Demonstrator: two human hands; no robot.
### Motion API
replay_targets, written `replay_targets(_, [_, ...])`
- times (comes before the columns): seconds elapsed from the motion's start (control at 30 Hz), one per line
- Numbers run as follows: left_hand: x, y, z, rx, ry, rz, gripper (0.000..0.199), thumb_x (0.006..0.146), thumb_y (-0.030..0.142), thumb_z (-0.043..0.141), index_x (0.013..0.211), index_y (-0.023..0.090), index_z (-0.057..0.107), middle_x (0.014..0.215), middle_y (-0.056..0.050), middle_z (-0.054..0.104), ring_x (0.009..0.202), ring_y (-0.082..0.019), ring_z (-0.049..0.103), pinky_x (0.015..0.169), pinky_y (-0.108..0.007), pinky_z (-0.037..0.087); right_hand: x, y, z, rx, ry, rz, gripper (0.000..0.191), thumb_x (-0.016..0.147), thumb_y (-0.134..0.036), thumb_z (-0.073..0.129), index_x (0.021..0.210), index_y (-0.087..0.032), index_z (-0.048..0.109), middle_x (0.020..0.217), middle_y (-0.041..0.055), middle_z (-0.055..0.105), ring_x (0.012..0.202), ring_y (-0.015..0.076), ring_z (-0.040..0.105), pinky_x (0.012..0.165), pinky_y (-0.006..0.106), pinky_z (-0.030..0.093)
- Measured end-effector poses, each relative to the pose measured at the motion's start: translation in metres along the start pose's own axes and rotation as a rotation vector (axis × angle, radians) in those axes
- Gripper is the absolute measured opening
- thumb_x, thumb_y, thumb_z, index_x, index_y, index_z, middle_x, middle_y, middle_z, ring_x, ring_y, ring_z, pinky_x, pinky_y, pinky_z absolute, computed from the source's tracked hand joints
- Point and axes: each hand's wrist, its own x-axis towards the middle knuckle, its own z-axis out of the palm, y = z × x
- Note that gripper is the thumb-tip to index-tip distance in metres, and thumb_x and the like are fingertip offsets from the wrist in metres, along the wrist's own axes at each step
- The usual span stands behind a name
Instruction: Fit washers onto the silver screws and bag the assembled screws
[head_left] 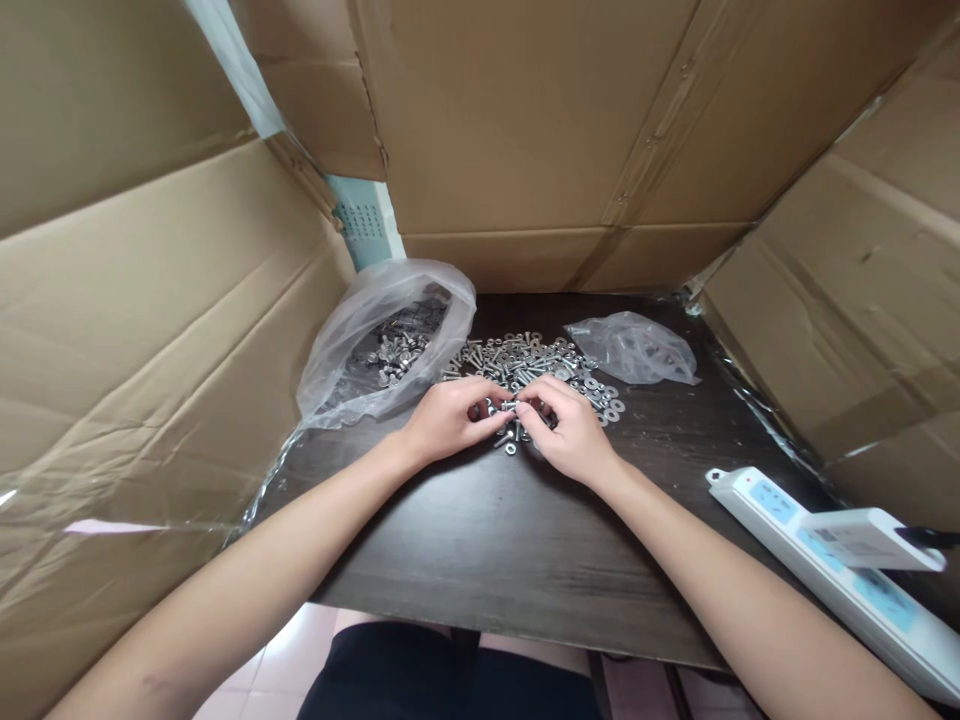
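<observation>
Both hands meet over the near edge of a pile of metal bolts, nuts and washers (525, 352) on the dark table. My left hand (457, 415) pinches one end of a small silver bolt (509, 406) between thumb and fingers. At the bolt's other end, the fingertips of my right hand (562, 425) are closed on it. Whether a nut or washer sits on the bolt is too small to tell. Several loose bolts lie just below the fingertips, with a single nut (511, 449) nearest to me.
An open plastic bag (337, 350) holding more bolts stands at the back left. A smaller clear bag (637, 350) lies behind on the right. A white power strip (825, 570) with a plugged-in adapter (862, 537) is at the right. Cardboard walls (525, 120) surround the dark table (465, 550).
</observation>
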Motion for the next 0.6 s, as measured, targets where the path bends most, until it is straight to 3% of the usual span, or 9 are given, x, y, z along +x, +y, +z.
replay_targets(0.13, [0.0000, 0.0005, -0.0007, 0.002, -0.005, -0.002, 0.016, 0.094, 0.031, 0.068, 0.101, 0.016, 0.072, 0.082, -0.002, 0.071, 0.065, -0.010, 0.063, 0.064, -0.021, 0.051, 0.0002, -0.0003, -0.0007, -0.001, -0.013, -0.003, 0.015, 0.099, -0.022, 0.053, 0.085, -0.021, 0.060, 0.082, 0.0041, 0.061, 0.077, 0.0199, 0.058, 0.070, 0.035, 0.048])
replay_targets(0.33, [0.0005, 0.0018, -0.0013, -0.006, -0.007, -0.013, 0.016, 0.095, 0.031, 0.068, 0.099, 0.016, 0.071, 0.081, -0.002, 0.070, 0.064, -0.010, 0.062, 0.062, -0.021, 0.050, -0.0006, 0.0000, -0.0013, 0.023, 0.011, 0.006, 0.006, 0.096, -0.022, 0.056, 0.094, -0.022, 0.062, 0.091, 0.0054, 0.063, 0.077, 0.0194, 0.060, 0.070, 0.035, 0.051])
replay_targets(0.6, [0.0003, 0.0021, -0.0007, -0.013, 0.009, 0.011, 0.015, 0.094, 0.030, 0.069, 0.099, 0.016, 0.072, 0.082, -0.002, 0.071, 0.064, -0.010, 0.062, 0.063, -0.021, 0.049, -0.0005, -0.0006, 0.0000, 0.013, 0.012, -0.013, 0.006, 0.095, -0.021, 0.056, 0.093, -0.022, 0.062, 0.089, 0.0051, 0.063, 0.077, 0.0196, 0.060, 0.069, 0.034, 0.050])
